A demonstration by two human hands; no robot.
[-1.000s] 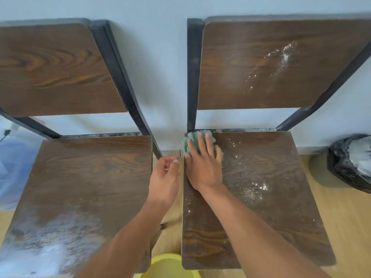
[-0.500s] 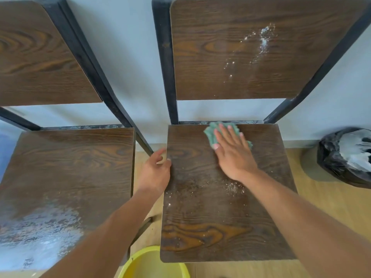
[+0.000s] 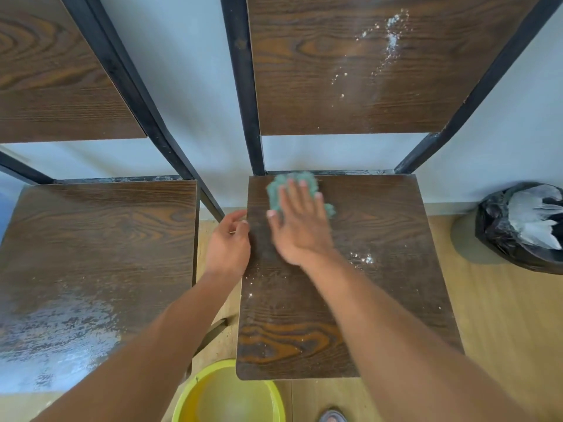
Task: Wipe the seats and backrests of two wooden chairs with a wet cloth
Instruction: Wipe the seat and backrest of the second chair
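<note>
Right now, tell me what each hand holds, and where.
Right hand presses flat on the green cloth, gripping nothing. Left hand is at the edge of the seat; grip unclear.

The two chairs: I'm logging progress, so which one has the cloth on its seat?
The chair on the right, beside the black bin bag: the right hand presses the green cloth on its seat's rear edge. The left chair has none.

Crumpled green cloth (image 3: pixel 275 193) at back edge of right seat (image 3: pixel 380 223), white powder on it and its backrest (image 3: pixel 320 71), left seat (image 3: pixel 97 239) smeared whitish in front.
</note>
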